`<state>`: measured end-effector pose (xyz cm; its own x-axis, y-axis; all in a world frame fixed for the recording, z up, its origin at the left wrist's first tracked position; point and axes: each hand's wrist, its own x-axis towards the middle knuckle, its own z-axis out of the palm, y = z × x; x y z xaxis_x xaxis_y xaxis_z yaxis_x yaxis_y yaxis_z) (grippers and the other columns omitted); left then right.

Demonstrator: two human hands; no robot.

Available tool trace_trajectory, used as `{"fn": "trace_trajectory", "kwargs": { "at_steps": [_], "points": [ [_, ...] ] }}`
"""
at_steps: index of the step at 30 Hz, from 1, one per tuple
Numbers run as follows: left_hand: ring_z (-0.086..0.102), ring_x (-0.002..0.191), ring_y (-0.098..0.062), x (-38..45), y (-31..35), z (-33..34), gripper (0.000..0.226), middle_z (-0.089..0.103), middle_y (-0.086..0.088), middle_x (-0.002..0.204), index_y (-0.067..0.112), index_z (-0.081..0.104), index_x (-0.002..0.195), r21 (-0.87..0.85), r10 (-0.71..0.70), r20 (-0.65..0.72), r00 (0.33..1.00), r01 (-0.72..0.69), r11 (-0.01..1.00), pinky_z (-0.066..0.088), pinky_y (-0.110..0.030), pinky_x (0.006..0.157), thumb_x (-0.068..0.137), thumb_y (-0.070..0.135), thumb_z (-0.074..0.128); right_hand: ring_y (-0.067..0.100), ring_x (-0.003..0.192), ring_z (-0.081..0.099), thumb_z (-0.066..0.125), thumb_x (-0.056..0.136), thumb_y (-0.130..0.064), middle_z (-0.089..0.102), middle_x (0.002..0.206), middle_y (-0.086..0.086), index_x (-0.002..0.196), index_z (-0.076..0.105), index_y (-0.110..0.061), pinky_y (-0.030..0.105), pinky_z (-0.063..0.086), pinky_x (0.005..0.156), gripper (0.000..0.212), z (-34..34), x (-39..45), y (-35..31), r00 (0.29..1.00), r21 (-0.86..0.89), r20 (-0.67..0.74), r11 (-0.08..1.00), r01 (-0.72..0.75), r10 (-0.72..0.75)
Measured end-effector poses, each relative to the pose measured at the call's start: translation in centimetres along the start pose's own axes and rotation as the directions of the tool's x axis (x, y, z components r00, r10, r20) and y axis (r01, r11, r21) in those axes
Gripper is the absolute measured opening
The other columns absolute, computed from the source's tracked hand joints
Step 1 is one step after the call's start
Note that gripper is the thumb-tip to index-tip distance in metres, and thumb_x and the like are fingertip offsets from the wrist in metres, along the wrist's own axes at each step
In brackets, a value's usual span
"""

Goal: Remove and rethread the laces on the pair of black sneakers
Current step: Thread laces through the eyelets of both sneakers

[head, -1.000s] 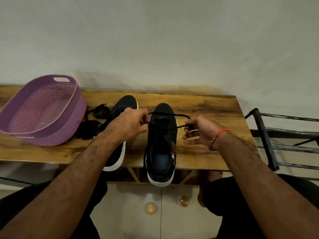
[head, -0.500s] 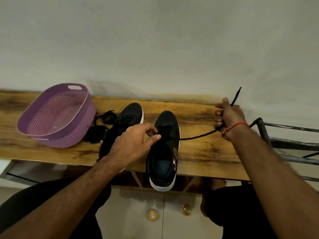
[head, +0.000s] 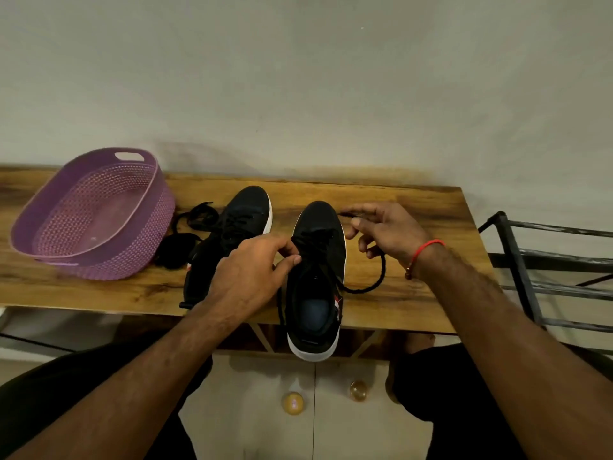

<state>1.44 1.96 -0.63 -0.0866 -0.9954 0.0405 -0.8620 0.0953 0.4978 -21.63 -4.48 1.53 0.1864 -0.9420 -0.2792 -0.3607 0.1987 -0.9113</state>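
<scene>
Wood-grain table (head: 398, 303) runs across mid-frame against a plain grey wall (head: 298, 78). At centre stand two black sneakers (head: 315, 260); the left hand (head: 252, 270) pinches the right shoe's lacing, and the right hand (head: 388, 230) holds its lace (head: 371, 287). A purple basket (head: 93, 217) sits left.

One head-worn camera looks forward and down, close over the table (head: 398, 200) (wide-angle, single view).

Two black sneakers with white soles stand side by side on the wooden bench, toes to the wall, the right sneaker (head: 316, 277) overhanging the front edge with its lace (head: 371, 283) looping rightward, the left sneaker (head: 229, 234) beside a loose lace (head: 195, 215).
</scene>
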Motion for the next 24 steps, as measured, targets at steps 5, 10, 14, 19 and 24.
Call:
{"fn": "trace_trajectory", "kwargs": {
  "at_steps": [5, 10, 14, 19, 24],
  "points": [
    [0.052, 0.081, -0.002, 0.8, -0.6, 0.2, 0.008, 0.052, 0.02, 0.095, 0.041, 0.062, 0.097, 0.084, 0.014, -0.027, 1.0, -0.012, 0.996, 0.038, -0.024, 0.06, 0.095, 0.049, 0.061, 0.013, 0.062, 0.062, 0.061, 0.096, -0.005, 0.075, 0.088, 0.005, 0.106, 0.074, -0.012, 0.028, 0.053, 0.053, 0.017, 1.1, 0.3, 0.5, 0.998, -0.028, 0.018, 0.998, 0.064, -0.063],
    [0.063, 0.086, -0.007, 1.3, -0.6, 1.3, 0.011, 0.065, 0.013, 0.097, 0.033, 0.063, 0.108, 0.015, 0.033, -0.011, 0.999, -0.033, 0.999, 0.056, -0.032, 0.07, 0.098, 0.037, 0.061, 0.018, 0.071, 0.066, 0.064, 0.094, -0.007, 0.077, 0.089, 0.005, 0.104, 0.067, -0.011, 0.032, 0.058, 0.058, 0.011, 1.9, 0.0, 1.0, 0.997, 0.012, 0.078, 1.0, 0.013, -0.014],
    [0.066, 0.086, -0.01, 1.0, -0.6, 1.3, 0.016, 0.069, 0.011, 0.102, 0.035, 0.058, 0.114, -0.067, -0.033, 0.017, 0.999, 0.034, 0.997, 0.06, -0.04, 0.076, 0.098, 0.033, 0.061, 0.017, 0.079, 0.068, 0.066, 0.093, -0.007, 0.075, 0.091, 0.008, 0.098, 0.07, -0.011, 0.036, 0.061, 0.066, 0.007, 2.4, -0.2, 1.2, 0.998, -0.073, 0.07, 0.997, 0.005, 0.0],
    [0.063, 0.071, -0.003, 0.9, 0.2, 0.8, 0.005, 0.066, 0.014, 0.082, 0.034, 0.063, 0.095, -0.202, -0.029, -0.057, 0.998, 0.017, 0.979, 0.056, -0.024, 0.064, 0.095, 0.039, 0.065, 0.016, 0.083, 0.066, 0.059, 0.098, -0.008, 0.067, 0.094, 0.007, 0.101, 0.068, -0.009, 0.035, 0.061, 0.07, 0.01, 2.7, 0.0, 1.3, 0.993, -0.049, 0.07, 0.995, -0.092, 0.096],
    [0.063, 0.073, -0.001, 0.4, 1.2, 1.6, 0.008, 0.066, 0.012, 0.075, 0.031, 0.067, 0.091, -0.266, -0.002, -0.024, 1.0, -0.004, 0.964, 0.054, -0.016, 0.062, 0.091, 0.038, 0.072, 0.019, 0.085, 0.064, 0.056, 0.098, -0.008, 0.065, 0.09, 0.007, 0.096, 0.067, -0.011, 0.037, 0.059, 0.073, 0.011, 2.8, 0.1, 1.5, 0.989, -0.029, 0.092, 0.993, -0.117, 0.119]
  ]
}}
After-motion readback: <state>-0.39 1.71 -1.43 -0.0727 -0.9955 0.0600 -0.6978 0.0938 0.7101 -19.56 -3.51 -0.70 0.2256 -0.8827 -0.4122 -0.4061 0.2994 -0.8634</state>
